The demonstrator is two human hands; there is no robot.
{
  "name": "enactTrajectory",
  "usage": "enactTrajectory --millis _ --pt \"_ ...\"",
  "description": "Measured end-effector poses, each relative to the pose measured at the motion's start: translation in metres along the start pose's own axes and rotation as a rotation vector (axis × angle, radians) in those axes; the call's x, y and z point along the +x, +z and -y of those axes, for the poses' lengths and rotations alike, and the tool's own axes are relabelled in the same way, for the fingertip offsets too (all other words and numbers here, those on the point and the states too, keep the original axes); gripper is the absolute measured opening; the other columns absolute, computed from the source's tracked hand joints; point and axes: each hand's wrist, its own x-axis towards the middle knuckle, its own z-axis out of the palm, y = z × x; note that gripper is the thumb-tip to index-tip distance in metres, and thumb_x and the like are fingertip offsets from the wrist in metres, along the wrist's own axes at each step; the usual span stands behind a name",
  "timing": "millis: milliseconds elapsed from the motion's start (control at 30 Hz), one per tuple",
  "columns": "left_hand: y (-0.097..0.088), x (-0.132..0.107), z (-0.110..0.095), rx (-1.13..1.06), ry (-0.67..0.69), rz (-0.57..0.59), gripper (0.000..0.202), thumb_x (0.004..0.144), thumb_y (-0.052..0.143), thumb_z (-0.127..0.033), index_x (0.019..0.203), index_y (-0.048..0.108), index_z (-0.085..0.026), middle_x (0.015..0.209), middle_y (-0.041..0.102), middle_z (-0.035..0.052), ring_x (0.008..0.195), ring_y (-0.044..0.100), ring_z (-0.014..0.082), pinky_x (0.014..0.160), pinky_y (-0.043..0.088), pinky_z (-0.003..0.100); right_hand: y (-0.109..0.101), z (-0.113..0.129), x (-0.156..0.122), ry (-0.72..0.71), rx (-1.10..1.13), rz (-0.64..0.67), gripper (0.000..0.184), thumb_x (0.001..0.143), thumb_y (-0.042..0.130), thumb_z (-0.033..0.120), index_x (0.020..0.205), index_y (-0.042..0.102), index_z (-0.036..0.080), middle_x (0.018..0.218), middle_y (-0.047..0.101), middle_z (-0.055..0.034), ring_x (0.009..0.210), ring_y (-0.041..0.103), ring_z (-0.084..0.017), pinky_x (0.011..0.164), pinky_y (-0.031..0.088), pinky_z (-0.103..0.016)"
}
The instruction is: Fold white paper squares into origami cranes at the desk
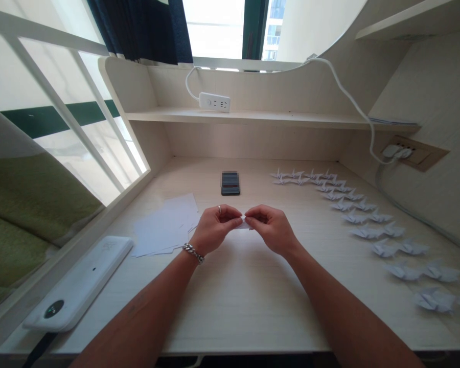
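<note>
My left hand (214, 228) and my right hand (273, 228) meet over the middle of the pale wooden desk (245, 301). Both pinch a small folded piece of white paper (244, 223) between fingers and thumbs; most of it is hidden by the fingers. The left hand wears a ring, and a chain bracelet sits on that wrist. A loose stack of white paper sheets (164, 225) lies just left of the left hand.
Several folded white paper cranes (364, 220) lie in a curved double row along the right of the desk. A dark phone (230, 183) lies beyond the hands. A white flat device (78, 283) rests at the left edge. A power strip (213, 101) sits on the shelf.
</note>
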Motion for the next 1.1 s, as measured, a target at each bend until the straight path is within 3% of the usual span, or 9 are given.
enactTrajectory --millis 267,333,567,833,1100 --pt "0.0022 -0.0003 -0.0024 0.016 0.043 -0.04 0.015 0.065 0.075 -0.021 0.076 0.068 -0.014 0.071 0.07 0.0033 0.067 0.065 0.014 0.067 0.053 0.026 0.0015 -0.0017 0.0052 0.195 0.328 0.013 0.022 0.065 0.075 0.032 0.078 0.066 0.016 0.068 0.066 -0.0014 0.062 0.063 -0.016 0.059 0.054 -0.031" --pt "0.0035 -0.0008 -0.002 0.026 0.054 -0.056 0.015 0.065 0.075 -0.021 0.076 0.068 -0.014 0.072 0.07 0.0036 0.068 0.065 0.0146 0.067 0.053 0.027 0.0019 -0.002 0.0046 0.185 0.285 0.029 0.023 0.067 0.074 0.033 0.08 0.067 0.016 0.071 0.067 -0.0025 0.064 0.063 -0.017 0.061 0.054 -0.031" --pt "0.0041 -0.0017 0.0018 0.109 0.081 -0.079 0.015 0.068 0.072 -0.021 0.079 0.067 -0.013 0.076 0.07 0.0049 0.072 0.066 0.0162 0.069 0.053 0.028 0.0001 0.0038 -0.0005 0.084 -0.181 0.123 0.016 0.079 0.061 0.031 0.073 0.068 0.018 0.067 0.067 -0.002 0.065 0.061 -0.015 0.063 0.046 -0.027" --pt "0.0014 0.0009 0.0026 0.067 0.07 -0.026 0.022 0.074 0.068 -0.023 0.093 0.067 -0.013 0.085 0.072 0.0078 0.079 0.067 0.0176 0.073 0.053 0.029 -0.0036 0.0061 0.0017 0.08 -0.197 0.115 0.017 0.079 0.059 0.03 0.07 0.067 0.018 0.064 0.065 -0.0009 0.062 0.058 -0.014 0.06 0.043 -0.025" --pt "0.002 0.0006 0.0067 0.146 0.105 -0.039 0.015 0.073 0.069 -0.024 0.082 0.064 -0.014 0.077 0.067 0.0044 0.071 0.063 0.0145 0.067 0.051 0.026 -0.0034 0.0058 0.0003 0.074 -0.23 0.146 0.016 0.079 0.059 0.029 0.073 0.069 0.018 0.067 0.067 -0.0017 0.064 0.059 -0.015 0.06 0.043 -0.026"
